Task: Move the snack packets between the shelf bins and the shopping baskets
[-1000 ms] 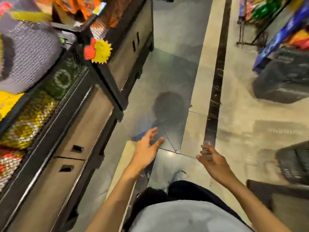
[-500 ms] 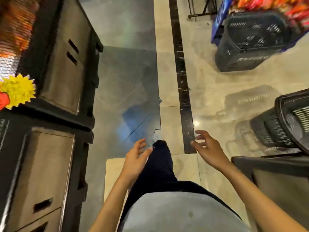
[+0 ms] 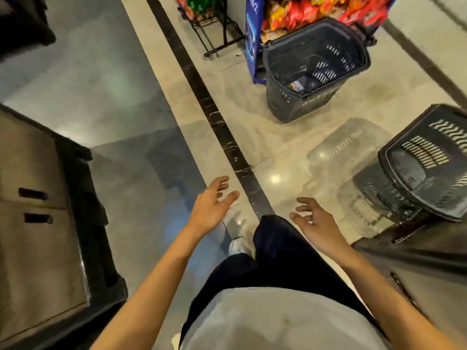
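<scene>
1. Two empty hands hang over the floor, the left hand (image 3: 209, 213) and the right hand (image 3: 317, 223), fingers loosely spread.
2. The near basket (image 3: 394, 188) stands just right of the right hand. The far basket (image 3: 285, 102) is well ahead, with a small packet (image 3: 298, 85) on its bottom.
3. Snack packets (image 3: 298, 11) fill the blue display (image 3: 251, 34) behind it.
4. A cabinet (image 3: 32, 236) stands left of the left hand.
5. Compared with half a second ago, both baskets show more fully.

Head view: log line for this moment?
left hand: open, empty | right hand: open, empty | far dark plastic basket: on floor
</scene>
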### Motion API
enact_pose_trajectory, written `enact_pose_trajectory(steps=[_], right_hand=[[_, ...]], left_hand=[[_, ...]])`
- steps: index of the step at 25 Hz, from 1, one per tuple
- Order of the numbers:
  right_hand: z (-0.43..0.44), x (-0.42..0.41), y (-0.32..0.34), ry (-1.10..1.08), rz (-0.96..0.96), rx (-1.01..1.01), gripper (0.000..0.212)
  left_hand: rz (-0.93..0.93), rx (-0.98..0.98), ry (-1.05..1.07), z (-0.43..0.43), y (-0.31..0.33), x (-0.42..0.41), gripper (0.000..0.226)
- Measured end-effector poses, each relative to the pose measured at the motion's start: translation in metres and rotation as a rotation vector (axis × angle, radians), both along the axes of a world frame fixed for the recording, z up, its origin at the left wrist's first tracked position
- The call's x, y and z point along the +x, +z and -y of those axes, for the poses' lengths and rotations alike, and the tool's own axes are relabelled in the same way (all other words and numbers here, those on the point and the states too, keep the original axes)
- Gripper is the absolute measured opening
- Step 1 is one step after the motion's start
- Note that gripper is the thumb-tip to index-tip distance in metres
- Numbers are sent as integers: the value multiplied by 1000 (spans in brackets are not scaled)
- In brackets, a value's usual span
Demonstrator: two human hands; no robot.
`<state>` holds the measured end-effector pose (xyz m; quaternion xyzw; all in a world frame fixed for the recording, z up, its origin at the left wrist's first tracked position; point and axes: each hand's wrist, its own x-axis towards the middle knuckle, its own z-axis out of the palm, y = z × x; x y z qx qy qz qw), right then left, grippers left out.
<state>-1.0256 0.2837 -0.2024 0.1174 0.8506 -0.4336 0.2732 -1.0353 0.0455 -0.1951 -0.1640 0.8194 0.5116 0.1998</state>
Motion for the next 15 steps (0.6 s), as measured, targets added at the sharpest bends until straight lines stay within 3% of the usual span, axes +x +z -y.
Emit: enact_pose_trajectory(steps=[6, 15], right_hand=[[-11, -119, -16, -146, 8, -12, 44], [-21, -362, -2, -143, -44, 0, 41]], left_hand=[[7, -2, -113, -15, -10, -167, 44], [74, 74, 70, -26, -6, -339, 30]])
